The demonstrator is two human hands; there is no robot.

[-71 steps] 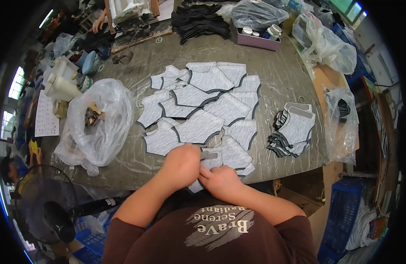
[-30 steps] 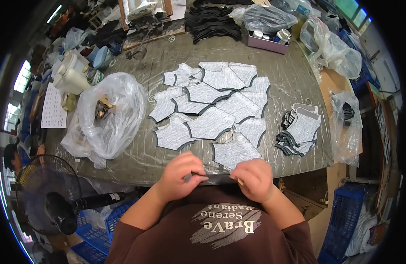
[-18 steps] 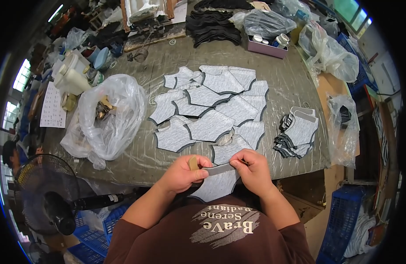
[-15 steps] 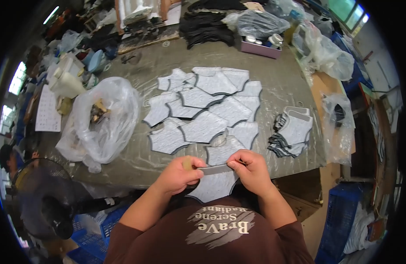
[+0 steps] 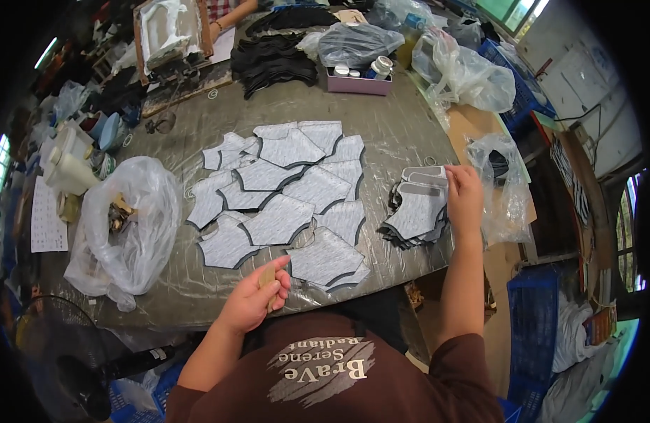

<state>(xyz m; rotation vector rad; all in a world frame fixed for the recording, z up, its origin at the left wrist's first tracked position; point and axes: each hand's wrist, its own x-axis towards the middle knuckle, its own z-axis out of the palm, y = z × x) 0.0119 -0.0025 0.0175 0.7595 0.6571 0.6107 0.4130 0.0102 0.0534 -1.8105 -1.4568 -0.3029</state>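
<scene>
My left hand (image 5: 252, 296) is closed around a small flat tan piece (image 5: 268, 276), just off the table's near edge. Beside its fingertips lies the nearest of several light grey, dark-edged cut fabric pieces (image 5: 277, 218), which overlap across the middle of the table. My right hand (image 5: 466, 197) reaches to the stack on the right and pinches the upper corner of a grey fabric piece (image 5: 432, 173) with a darker grey band. Under and in front of it, similar banded pieces (image 5: 414, 213) form an uneven pile.
A clear plastic bag (image 5: 152, 236) with scraps stands on the left, near white containers (image 5: 70, 168). At the back are black fabric stacks (image 5: 272, 65), a purple box (image 5: 359, 83) with bottles, and a framed screen (image 5: 171, 39). Another person's arm (image 5: 233, 17) shows beyond; a fan (image 5: 64, 359) stands lower left.
My hands have parted. The banded grey piece they stretched at the table edge is gone from there; my right hand has moved to the right-hand stack. The head view has shifted right.
</scene>
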